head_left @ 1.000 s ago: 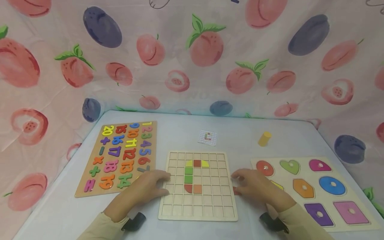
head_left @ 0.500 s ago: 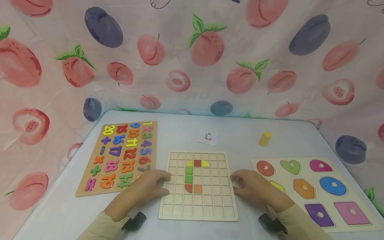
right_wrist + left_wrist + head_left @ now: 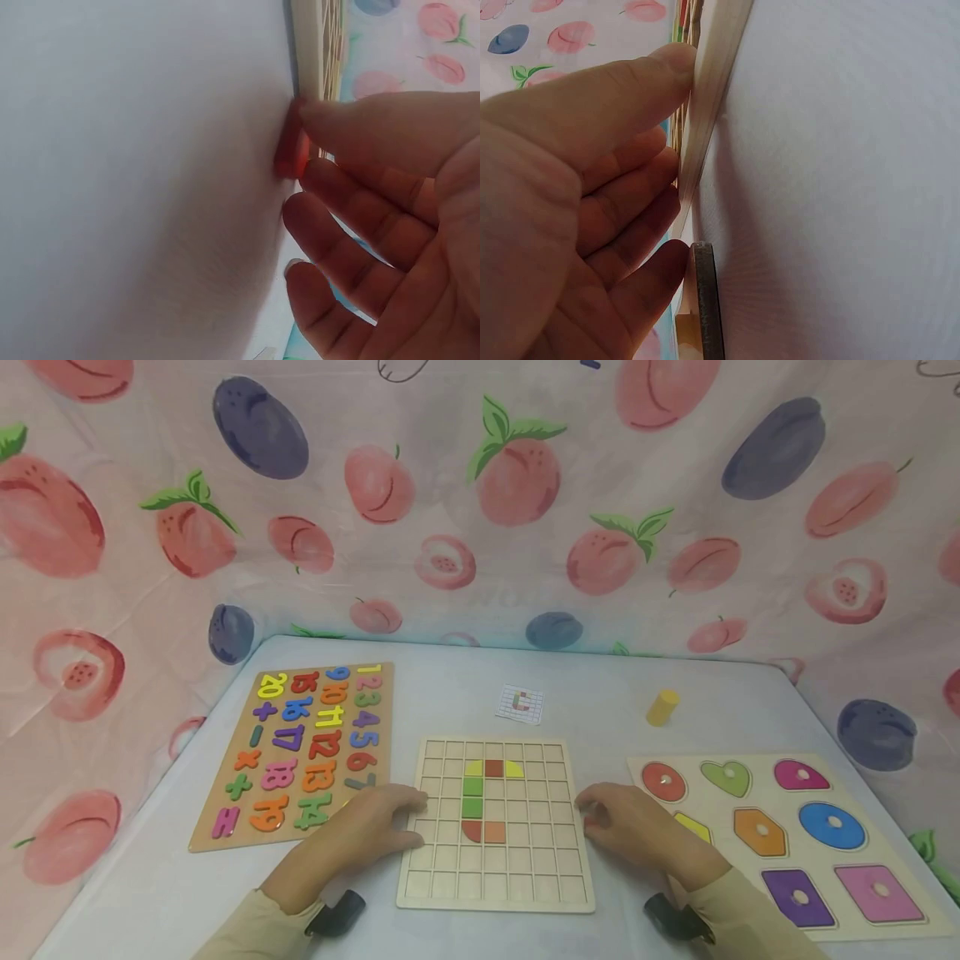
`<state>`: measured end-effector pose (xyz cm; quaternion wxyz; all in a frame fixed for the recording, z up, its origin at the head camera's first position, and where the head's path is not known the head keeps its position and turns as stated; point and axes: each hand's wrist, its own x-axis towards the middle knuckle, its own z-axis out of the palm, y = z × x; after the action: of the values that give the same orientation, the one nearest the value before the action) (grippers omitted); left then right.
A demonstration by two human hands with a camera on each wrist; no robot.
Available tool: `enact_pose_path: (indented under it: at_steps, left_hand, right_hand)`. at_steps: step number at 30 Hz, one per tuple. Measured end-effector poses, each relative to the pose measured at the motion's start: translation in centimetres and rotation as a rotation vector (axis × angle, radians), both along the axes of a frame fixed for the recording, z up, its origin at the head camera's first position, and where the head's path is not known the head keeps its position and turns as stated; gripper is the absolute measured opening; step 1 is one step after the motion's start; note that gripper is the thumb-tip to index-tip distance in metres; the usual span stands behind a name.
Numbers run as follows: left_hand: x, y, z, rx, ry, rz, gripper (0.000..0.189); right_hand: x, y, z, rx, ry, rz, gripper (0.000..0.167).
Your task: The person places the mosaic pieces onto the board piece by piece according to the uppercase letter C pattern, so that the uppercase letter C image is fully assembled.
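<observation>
A pale wooden grid board [image 3: 480,887] lies between both hands, with yellow quarter pieces, a dark red square, green squares, a red quarter piece and an orange square [image 3: 494,832] in its cells. My left hand [image 3: 378,822] rests its fingertips along the board's left edge; in the left wrist view its thumb [image 3: 645,86] lies on the rim, the other fingers loosely bent. At the right edge is my right hand [image 3: 626,825]. The right wrist view shows it pinching a small red block [image 3: 289,144] between thumb and finger, close beside the board; the head view hides this block.
A small pattern card [image 3: 520,704] lies behind the board. Further right stands a yellow cylinder [image 3: 662,707]. A number puzzle board [image 3: 206,835] is at the left, partly behind the left arm. At the right, the right arm overlaps a shape-knob puzzle [image 3: 877,785].
The right hand has shifted slightly left against the board's edge, and the red block seen at its thumb earlier is now hidden in the head view. The left hand has stayed put.
</observation>
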<state>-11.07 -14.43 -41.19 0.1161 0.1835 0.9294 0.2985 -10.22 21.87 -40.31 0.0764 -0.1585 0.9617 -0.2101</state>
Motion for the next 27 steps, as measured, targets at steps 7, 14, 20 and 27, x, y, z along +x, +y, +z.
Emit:
enact_pose_path:
  at_steps: [7,14,20,27]
  left_hand:
    - [0.1,0.0,0.0,-0.001,0.002,-0.005,0.041]
    - [0.1,0.1,0.2,-0.007,-0.005,0.008,0.041]
    - [0.0,0.1,0.1,-0.001,-0.006,0.005,0.041]
    - [0.0,0.0,0.1,0.003,0.005,-0.004,0.041]
  right_hand:
    - [-0.1,-0.1,-0.2,0.028,0.015,-0.008,0.027]
    - [-0.2,0.1,-0.2,0.021,0.032,-0.022,0.03]
    - [-0.1,0.4,-0.2,0.004,0.044,-0.018,0.028]
    - [-0.3,0.9,-0.4,-0.016,-0.008,-0.044,0.024]
